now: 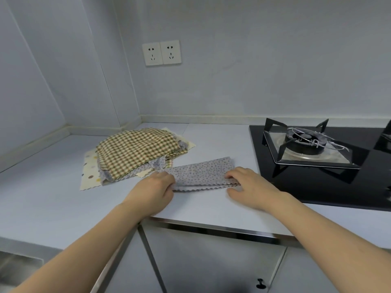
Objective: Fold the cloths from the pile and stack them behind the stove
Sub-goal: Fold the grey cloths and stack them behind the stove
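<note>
Pale blue-grey walls meet in a corner behind a light countertop (53, 199), and a double wall socket (161, 53) sits on the back wall above it.

Seen from the head camera, a grey dotted cloth (203, 173) lies on the countertop near its front edge, folded into a long narrow strip with scalloped edges along the near side. It lies between the pile and the stove, just beside the stove's left edge. The left hand (155, 187) rests on the strip's left end, fingers curled over the fabric and gripping it. The right hand (248, 183) holds the right end, its fingertips bent down onto the cloth and its thumb stretched along the counter beneath the near edge.

Behind and to the left of the strip is the pile of cloths (135, 153), loosely heaped. A green-and-cream checked cloth (135, 148) lies on top, grey dotted fabric shows at its lower edges, and a cream cloth with coloured dots (90, 172) lies flat at the bottom, jutting out to the left.

On the right is the black glass stove (317, 187), with a burner (304, 142) ringed by a black pan support. Below the counter are grey cabinet doors (211, 261), one bearing a small dark knob (260, 284).
</note>
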Tool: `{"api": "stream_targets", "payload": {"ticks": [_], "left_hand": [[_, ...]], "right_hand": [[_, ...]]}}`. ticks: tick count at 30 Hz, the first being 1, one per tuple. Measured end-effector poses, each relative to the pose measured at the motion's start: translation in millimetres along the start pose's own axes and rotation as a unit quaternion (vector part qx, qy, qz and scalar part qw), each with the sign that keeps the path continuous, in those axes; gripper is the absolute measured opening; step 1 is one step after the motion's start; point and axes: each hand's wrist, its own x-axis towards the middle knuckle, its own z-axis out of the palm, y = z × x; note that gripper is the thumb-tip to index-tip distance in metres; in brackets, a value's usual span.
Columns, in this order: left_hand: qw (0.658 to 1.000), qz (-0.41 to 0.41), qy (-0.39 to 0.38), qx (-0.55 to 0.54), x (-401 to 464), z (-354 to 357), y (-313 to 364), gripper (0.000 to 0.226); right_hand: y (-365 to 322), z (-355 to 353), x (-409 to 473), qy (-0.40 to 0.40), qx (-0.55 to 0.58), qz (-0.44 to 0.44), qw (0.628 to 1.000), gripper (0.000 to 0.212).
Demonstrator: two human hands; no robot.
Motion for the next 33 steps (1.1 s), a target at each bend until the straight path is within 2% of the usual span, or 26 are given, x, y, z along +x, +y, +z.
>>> {"api": "stream_targets", "payload": {"ticks": [2,4,6,10,14,17,20,23,25,30,31,33], "left_hand": [[0.988,-0.112,-0.005,-0.11,5.5,-2.2,1.1,0.015],[0.969,-0.173,-0.014,-0.178,10.8,-4.1,1.6,0.016],[0.965,-0.174,-0.025,-0.192,13.5,-7.6,3.4,0.016],[0.972,-0.148,-0.053,-0.172,10.6,-14.7,6.4,0.009],[0.95,-0.18,-0.036,-0.254,7.3,-19.7,1.1,0.026],[0.922,-0.203,0.013,-0.329,4.5,-25.6,-3.6,0.037],[0.908,-0.21,0.039,-0.361,3.6,-34.2,-5.5,0.028],[0.885,-0.224,0.047,-0.405,5.6,-46.0,-4.0,0.02],[0.872,-0.224,0.051,-0.432,6.6,-57.6,0.1,0.018],[0.827,-0.224,0.05,-0.513,6.3,-83.6,12.7,0.019],[0.823,-0.234,0.052,-0.515,6.8,-85.5,13.9,0.02],[0.837,-0.259,0.058,-0.478,8.8,-82.5,15.0,0.025]], "right_hand": [[1.7,0.6,1.9,0.005,-0.008,-0.007,1.0,0.051],[2.9,1.2,3.5,0.015,0.0,-0.01,1.0,0.053],[4.5,1.5,4.5,0.025,0.008,-0.012,1.0,0.047],[6.6,-0.3,5.7,0.065,0.012,-0.013,0.998,0.018],[10.7,-7.7,9.3,0.082,0.159,0.021,0.984,0.011],[9.7,-18.8,8.5,0.086,0.331,0.06,0.938,0.011],[1.5,-30.0,6.0,0.087,0.465,0.062,0.879,0.008],[-8.3,-43.0,5.0,0.078,0.553,0.056,0.828,0.01],[-12.4,-55.4,5.8,0.077,0.575,0.058,0.812,0.013],[-13.8,-93.7,18.4,0.045,0.569,0.041,0.82,0.024],[-12.3,-99.8,23.2,0.025,0.557,0.049,0.829,0.024],[-8.2,-106.6,35.5,-0.024,0.5,0.084,0.862,0.02]]}}
